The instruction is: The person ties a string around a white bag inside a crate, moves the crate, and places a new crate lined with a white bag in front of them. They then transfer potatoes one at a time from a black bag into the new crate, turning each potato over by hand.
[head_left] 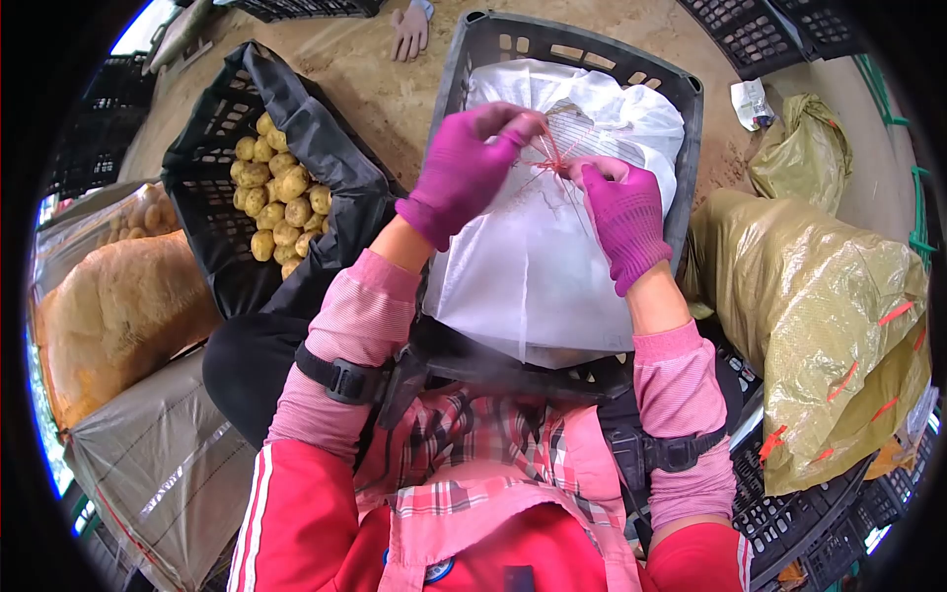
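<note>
Both my hands wear purple gloves with bare fingertips and are above a black crate (688, 148) lined with a white sheet (538, 266). My left hand (478, 163) pinches one side of a tangle of thin red string (554, 163). Opposite it, my right hand (621, 212) has its fingers closed on the other side of the string. The white sheet covers what the crate holds. Beneath the string a patch of thin striped material shows.
To the left, a black-lined crate (202, 163) holds several potatoes (291, 183). An orange bag (138, 316) lies further left. Yellow-green sacks (809, 316) are at the right. An empty-looking glove (408, 33) lies on the ground ahead, and a crate (735, 35) stands at the upper right.
</note>
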Demonstrator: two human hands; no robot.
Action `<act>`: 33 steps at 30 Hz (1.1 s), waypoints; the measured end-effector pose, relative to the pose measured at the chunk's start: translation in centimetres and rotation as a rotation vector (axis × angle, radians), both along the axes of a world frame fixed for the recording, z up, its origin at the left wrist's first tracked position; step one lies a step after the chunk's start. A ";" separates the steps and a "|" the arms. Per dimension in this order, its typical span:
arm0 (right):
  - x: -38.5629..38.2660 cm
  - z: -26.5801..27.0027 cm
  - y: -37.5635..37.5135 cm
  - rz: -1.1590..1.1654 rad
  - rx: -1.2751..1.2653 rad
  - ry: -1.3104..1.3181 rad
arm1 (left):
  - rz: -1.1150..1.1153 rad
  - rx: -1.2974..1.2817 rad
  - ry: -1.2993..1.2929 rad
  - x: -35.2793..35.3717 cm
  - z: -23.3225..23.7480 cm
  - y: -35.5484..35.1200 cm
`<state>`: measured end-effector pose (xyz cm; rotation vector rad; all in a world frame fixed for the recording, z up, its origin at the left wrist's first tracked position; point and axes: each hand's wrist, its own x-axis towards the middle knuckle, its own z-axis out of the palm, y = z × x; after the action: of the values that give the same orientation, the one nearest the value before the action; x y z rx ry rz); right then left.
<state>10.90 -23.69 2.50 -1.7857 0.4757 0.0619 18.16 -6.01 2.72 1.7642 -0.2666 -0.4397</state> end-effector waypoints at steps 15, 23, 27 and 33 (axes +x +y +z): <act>0.3 0.8 0.4 0.024 0.211 -0.123 | -0.392 0.367 -0.216 0.3 3.5 2.0; 0.4 1.2 -0.2 0.142 0.158 0.100 | -0.137 -0.113 0.276 -0.5 2.5 1.0; 0.3 1.7 -0.6 0.052 0.199 -0.028 | -0.271 -0.193 0.393 -0.2 2.0 1.6; -0.3 1.8 -0.6 0.319 -0.046 -0.185 | -0.459 0.219 0.103 -0.1 3.5 0.9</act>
<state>10.60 -24.25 4.28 -1.8784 0.0575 0.1075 18.11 -5.10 6.21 1.8829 -0.5720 -0.9155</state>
